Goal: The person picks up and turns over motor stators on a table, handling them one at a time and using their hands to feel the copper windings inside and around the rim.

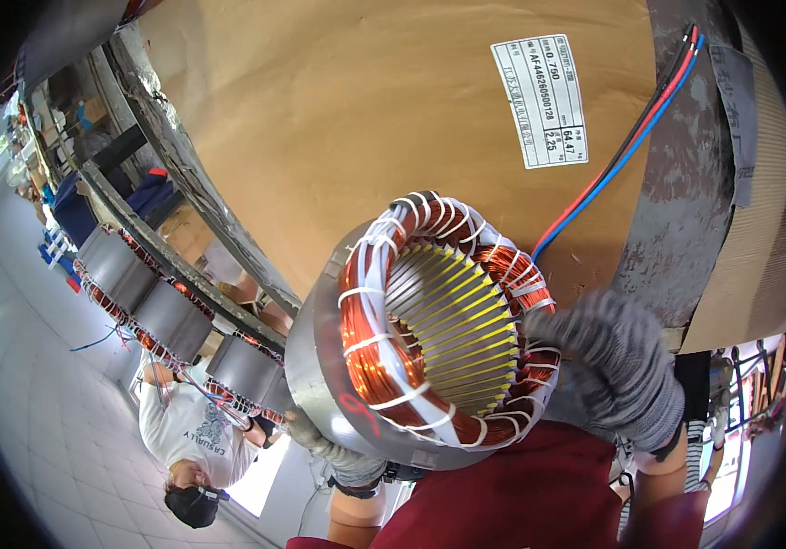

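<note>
A motor stator (320, 357) fills the middle of the view, a grey steel ring tilted so that its bore faces up. Copper windings (370, 316), bound with white lacing, crown its upper end, and yellow slot strips line the inside. My left hand (345, 460), in a grey knit glove, grips the lower left of the steel body, its fingers partly hidden. At the right, my gloved right hand (617, 366) closes over the winding rim, fingertips at the bore's edge. Black, red and blue lead wires (608, 174) run from the far side of the winding toward the upper right.
Behind the stator lies a brown-papered surface (393, 101) with a white label (544, 101) and a worn grey edge (685, 183). Several more stators (173, 316) stand in a row at the left. Another person (193, 430) in a white shirt is beyond them.
</note>
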Available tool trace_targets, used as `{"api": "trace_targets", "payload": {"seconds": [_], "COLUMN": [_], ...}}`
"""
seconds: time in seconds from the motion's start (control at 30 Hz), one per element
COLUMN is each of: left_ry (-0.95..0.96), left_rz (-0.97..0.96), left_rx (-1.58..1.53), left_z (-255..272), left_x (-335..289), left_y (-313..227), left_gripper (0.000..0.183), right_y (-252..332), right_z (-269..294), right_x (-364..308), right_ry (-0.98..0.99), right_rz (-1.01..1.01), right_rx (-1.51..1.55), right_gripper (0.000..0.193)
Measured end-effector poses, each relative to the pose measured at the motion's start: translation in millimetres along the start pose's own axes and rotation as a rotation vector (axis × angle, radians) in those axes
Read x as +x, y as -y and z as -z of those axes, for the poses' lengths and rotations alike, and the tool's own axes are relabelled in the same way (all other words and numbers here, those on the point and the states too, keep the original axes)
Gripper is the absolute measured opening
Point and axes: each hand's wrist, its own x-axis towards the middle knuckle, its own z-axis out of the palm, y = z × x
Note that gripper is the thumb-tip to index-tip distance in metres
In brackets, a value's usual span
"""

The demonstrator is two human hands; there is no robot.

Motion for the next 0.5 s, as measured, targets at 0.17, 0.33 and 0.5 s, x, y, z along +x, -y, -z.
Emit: {"api": "trace_targets", "payload": {"seconds": [0.17,0.33,0.5], "left_ry": [-0.083,0.16,0.194], "left_rz": [0.332,0.244,-0.12], "left_rx": [-0.415,-0.203,0.251], "left_z": [8,2,-17], "left_x": [3,5,1], "left_y": [-1,-19,-29], "left_gripper": [0.047,0.056,0.061], "right_y": [0,18,15], "right_z": [-10,-1,3], "right_x": [40,40,36], "right_ry": [0.027,-0.012,-0.174], "right_rz": [0.083,0.082,0.08], "right_rx": [-0.508,-0.664,-0.604], "right_gripper": [0.038,0.032,0.017]}}
